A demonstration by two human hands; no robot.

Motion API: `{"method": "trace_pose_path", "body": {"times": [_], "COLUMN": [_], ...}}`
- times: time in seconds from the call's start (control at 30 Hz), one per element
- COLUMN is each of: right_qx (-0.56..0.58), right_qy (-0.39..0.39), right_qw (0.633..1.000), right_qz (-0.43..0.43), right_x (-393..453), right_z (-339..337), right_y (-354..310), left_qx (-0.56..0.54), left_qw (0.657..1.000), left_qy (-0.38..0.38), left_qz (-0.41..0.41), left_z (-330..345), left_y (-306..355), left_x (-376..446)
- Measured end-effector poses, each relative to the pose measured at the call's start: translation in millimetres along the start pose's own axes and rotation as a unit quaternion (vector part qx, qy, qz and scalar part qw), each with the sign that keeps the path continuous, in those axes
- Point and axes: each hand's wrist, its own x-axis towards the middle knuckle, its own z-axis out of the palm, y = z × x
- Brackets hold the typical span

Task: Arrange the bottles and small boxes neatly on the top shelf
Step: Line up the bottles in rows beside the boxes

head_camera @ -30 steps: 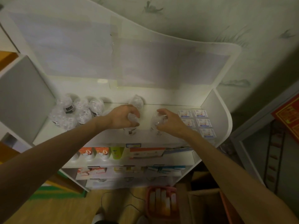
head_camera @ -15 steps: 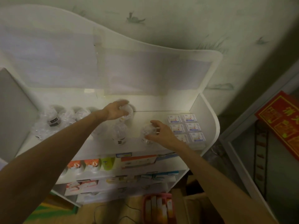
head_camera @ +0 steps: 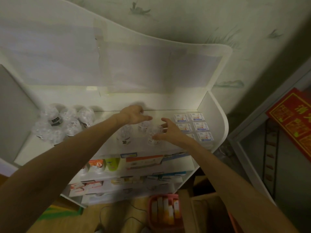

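Head view, looking down on a white shelf unit against a patterned wall. The top shelf (head_camera: 107, 148) runs across the middle of the frame, bounded by a tall back panel and a curved side wall at right.

Left hand (head_camera: 133, 115), centre of the frame: reaches over the shelf with fingers extended toward the right, loosely spread and grasping nothing. A clear bottle (head_camera: 143, 126) stands just under its fingertips; whether they touch it cannot be told, as this area is blurred.

Right hand (head_camera: 170, 132), just right of centre: fingers and thumb spread and slightly curved beside a second clear bottle (head_camera: 154, 134). The thumb lies near the bottle's lower part, but the hand appears released rather than closed round it.

A third clear bottle (head_camera: 125, 134) stands left of these two, below the left forearm. The three form a loose group at the centre of the shelf, close together.

Bottle cluster (head_camera: 65, 123), left of centre: several clear bottles with small labels, packed together toward the shelf's left end, well apart from the central group.

Small boxes (head_camera: 193, 126), right of centre: flat white boxes with blue and orange print, lying in two neat columns against the right side wall, just beside the right hand.

Lower shelves (head_camera: 134, 167), lower centre: assorted cartons and a green container. A pink basket (head_camera: 149, 214) sits on the floor at the bottom of the frame.
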Motion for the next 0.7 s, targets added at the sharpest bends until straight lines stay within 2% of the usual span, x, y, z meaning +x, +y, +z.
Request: {"method": "trace_pose_path", "body": {"times": [0.5,0.7], "right_qx": [-0.005,-0.008], "right_qy": [-0.02,-0.001], "right_qw": [1.0,1.0], "right_qz": [0.02,0.013], "right_x": [-13.3,-17.7], "right_z": [0.6,7.1], "right_y": [-0.8,0.5], "left_qx": [-0.031,-0.063], "left_qw": [0.999,0.998], "left_qy": [0.005,-0.009], "left_qz": [-0.014,-0.002], "left_z": [13.1,14.4], "left_y": [15.2,20.0], "left_x": [-7.3,-10.6]}}
